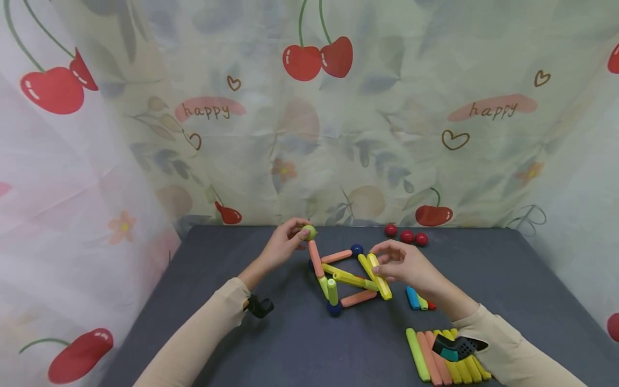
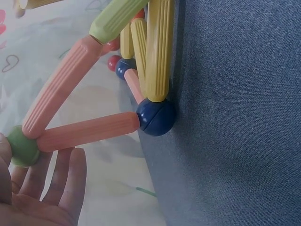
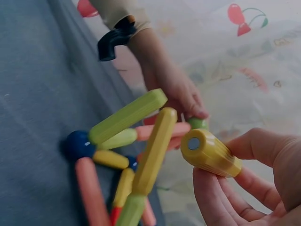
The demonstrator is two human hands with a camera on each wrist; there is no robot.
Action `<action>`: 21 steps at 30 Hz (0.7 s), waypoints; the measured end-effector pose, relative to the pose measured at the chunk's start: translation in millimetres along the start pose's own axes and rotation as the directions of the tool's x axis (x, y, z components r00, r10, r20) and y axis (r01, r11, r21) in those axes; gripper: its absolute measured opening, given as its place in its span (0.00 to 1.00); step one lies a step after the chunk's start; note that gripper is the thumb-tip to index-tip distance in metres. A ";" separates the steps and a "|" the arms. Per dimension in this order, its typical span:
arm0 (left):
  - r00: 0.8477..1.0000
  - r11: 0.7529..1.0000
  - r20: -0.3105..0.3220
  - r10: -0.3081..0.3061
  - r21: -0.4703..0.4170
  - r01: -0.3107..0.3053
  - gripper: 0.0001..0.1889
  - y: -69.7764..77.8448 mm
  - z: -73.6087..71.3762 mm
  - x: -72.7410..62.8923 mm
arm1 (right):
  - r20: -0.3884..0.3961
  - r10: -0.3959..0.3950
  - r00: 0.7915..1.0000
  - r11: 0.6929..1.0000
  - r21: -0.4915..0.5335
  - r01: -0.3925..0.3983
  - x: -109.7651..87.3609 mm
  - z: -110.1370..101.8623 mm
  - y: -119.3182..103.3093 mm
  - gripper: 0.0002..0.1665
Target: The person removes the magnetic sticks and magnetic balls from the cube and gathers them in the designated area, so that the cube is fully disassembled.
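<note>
Stick-and-ball frame [image 1: 349, 278] rests on counter [image 1: 271, 349]; all positions ref. frame. L hand [image 1: 282, 245], far-left of frame: thumb + fingers pinch green ball [image 1: 310, 232], joined w/ two pink sticks [image 2: 89, 131]; prob. held so to keep that corner raised & steady. R hand [image 1: 406, 264], right side of frame: fingers clamped on yellow stick [image 1: 380, 277], end disc [image 3: 193, 143] left uncovered, prob. to keep the contact face free. Hands apart, frame btwn. Dark-blue ball [image 1: 334, 309] at frame's near corner prob. acts as base joint. Red balls [image 1: 407, 236]: beyond frame, to right. Short sticks [image 1: 422, 302]: right of frame. Longer sticks [image 1: 427, 357]: near-right of frame, side by side, prob. for easy pick-up. Text: "happy", 2x, on cloth [image 1: 309, 177] behind frame. No brand legible.
</note>
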State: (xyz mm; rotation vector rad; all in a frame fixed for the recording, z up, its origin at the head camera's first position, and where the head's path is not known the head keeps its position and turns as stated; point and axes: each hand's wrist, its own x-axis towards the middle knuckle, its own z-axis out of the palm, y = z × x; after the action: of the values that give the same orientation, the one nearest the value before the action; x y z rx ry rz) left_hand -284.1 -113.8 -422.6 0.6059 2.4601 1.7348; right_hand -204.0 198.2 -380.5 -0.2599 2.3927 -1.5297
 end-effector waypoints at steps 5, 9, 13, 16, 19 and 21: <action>1.000 1.000 0.019 0.002 -0.007 -0.002 0.18 17.0 -0.6 -7.3 | -0.002 0.039 0.999 0.999 -0.009 -0.039 -17.3 -0.2 25.5 0.27; 1.000 1.000 0.014 0.004 -0.006 -0.004 0.17 27.4 -0.7 -13.1 | 0.019 0.077 0.997 0.997 0.023 -0.077 -27.9 2.7 47.7 0.26; 1.000 1.000 0.009 0.007 -0.010 -0.007 0.18 28.7 -0.5 -14.2 | 0.035 0.090 0.995 0.995 0.039 -0.091 -36.3 4.5 64.6 0.27; 1.000 1.000 0.009 0.004 -0.015 -0.004 0.18 28.4 -1.0 -13.8 | 0.043 0.083 0.996 0.996 0.022 -0.084 -40.4 5.4 73.4 0.27; 1.000 1.000 0.012 0.006 -0.007 -0.006 0.18 27.3 -1.6 -13.2 | 0.032 0.098 0.995 0.995 -0.005 -0.098 -43.1 5.6 79.9 0.26; 1.000 1.000 0.013 0.009 -0.002 -0.008 0.18 23.9 -1.6 -11.4 | 0.027 0.098 0.995 0.995 -0.016 -0.097 -44.8 5.4 83.3 0.26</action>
State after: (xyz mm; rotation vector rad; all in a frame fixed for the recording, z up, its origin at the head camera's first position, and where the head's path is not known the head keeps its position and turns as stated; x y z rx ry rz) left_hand -267.5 -112.5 -402.0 0.6263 2.4500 1.7309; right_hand -159.7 242.2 -451.7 -0.1634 2.3594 -1.4572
